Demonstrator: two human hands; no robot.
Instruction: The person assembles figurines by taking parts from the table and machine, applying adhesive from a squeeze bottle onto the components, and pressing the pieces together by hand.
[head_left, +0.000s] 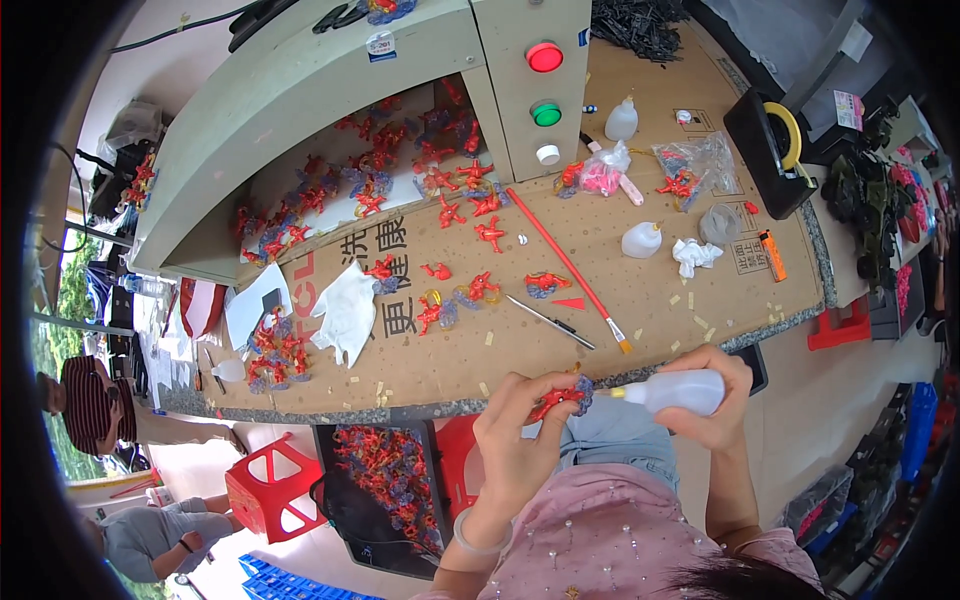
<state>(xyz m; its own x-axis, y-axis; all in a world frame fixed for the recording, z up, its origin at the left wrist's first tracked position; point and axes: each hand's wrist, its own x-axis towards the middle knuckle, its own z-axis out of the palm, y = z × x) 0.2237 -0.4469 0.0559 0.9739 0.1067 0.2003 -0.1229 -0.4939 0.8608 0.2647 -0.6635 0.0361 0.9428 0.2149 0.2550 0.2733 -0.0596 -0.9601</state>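
Head view: left hand (520, 440) pinching small red figure (556, 398) just off bench (440, 380) front edge; light, rigid, thin limbs probably fragile, best gripped by torso; right hand (715, 400) wrapped round soft squeeze bottle (672, 391), nozzle at figure.

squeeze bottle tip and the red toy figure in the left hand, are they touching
Cannot tell. In the head view the squeeze bottle points its yellow tip right at the red toy figure held by the left hand, but any contact or gap is too small to see.

The left hand (520, 440) covers part of the small red figure (558, 398); its details are too small to tell; the black tray (345, 505) of figures runs under the worktop (640, 300) edge.
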